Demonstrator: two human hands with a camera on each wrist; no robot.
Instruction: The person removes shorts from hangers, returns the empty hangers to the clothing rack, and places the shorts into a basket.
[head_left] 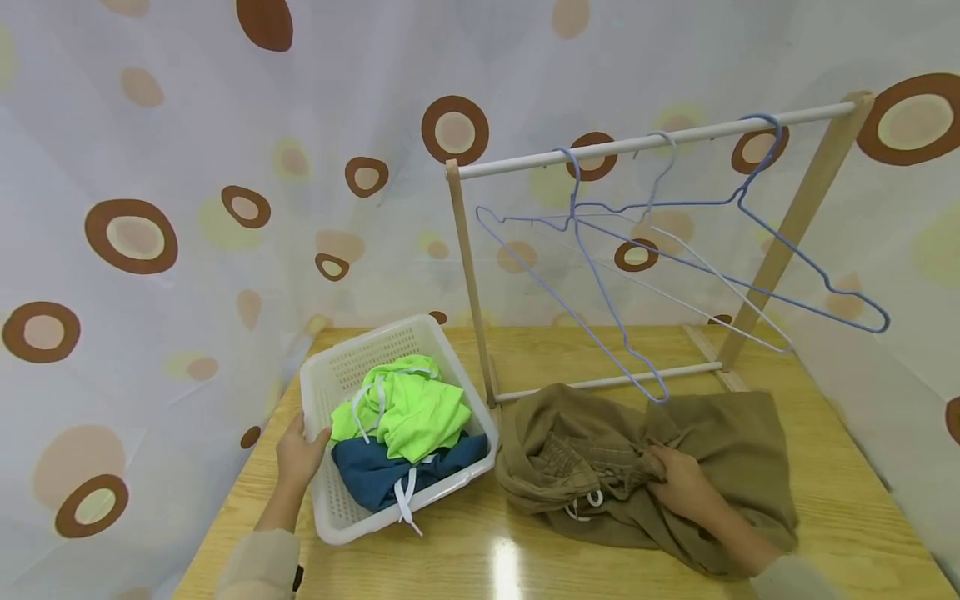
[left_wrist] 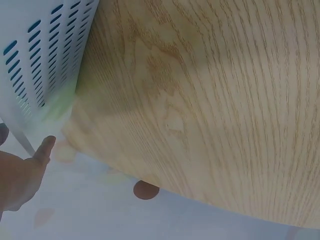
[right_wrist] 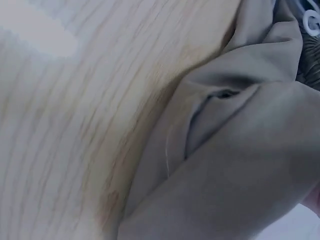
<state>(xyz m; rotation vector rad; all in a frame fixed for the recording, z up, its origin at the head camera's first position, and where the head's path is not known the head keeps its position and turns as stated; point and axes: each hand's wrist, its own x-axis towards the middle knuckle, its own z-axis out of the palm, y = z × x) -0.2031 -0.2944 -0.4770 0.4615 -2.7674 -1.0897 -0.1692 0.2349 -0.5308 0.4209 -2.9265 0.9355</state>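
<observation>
My left hand [head_left: 298,454] grips the left rim of a white plastic basket [head_left: 467,473], thumb over the edge and fingers outside. In the left wrist view, this hand [left_wrist: 22,175] shows beside the slotted basket wall [left_wrist: 42,60]. Inside the basket lie a neon green garment [head_left: 420,408] with a white cord and a dark blue garment [head_left: 367,475] with white drawstrings. My right hand [head_left: 686,483] grips the bunched waist of brown drawstring pants [head_left: 735,450], which lie crumpled on the table. The pants' cloth [right_wrist: 240,165] fills much of the right wrist view; only a bit of hand shows there.
Behind the pants stands a rack with a white rail [head_left: 697,133] and wooden posts. Two blue hangers [head_left: 607,283] and a pale hanger [head_left: 720,279] hang from it, low over the pants. The wooden table [head_left: 457,558] meets a dotted curtain [head_left: 225,350] at the back and left.
</observation>
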